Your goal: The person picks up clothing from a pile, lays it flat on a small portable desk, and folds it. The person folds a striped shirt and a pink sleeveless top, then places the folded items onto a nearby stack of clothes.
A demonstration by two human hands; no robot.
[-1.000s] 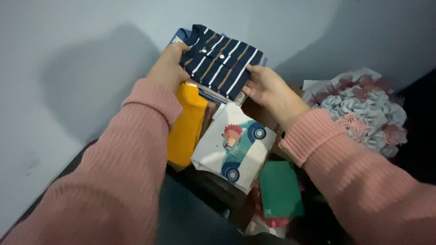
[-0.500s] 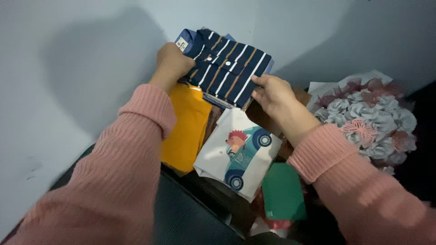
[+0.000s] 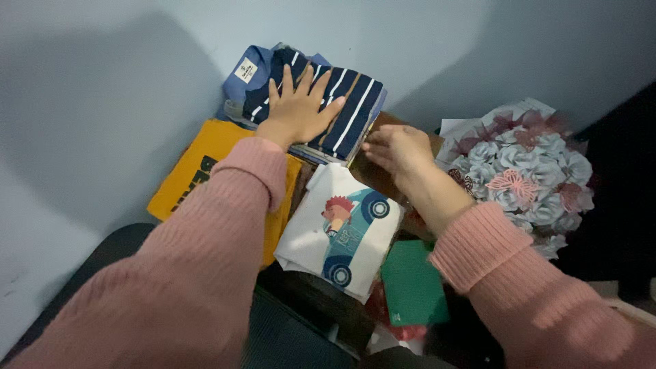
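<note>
The folded navy striped shirt (image 3: pixel 342 109) sat on top of a stack against the wall, long axis running left to right, with the left hand (image 3: pixel 299 109) pressed flat on it, fingers spread and gripping nothing. The right hand (image 3: pixel 396 149) hovered loosely open just off its right edge, also empty. A yellow shirt (image 3: pixel 205 171) and a white car-print shirt (image 3: pixel 338 229) lay nearer, and a paper flower bouquet (image 3: pixel 526 171) crowded the right side.
</note>
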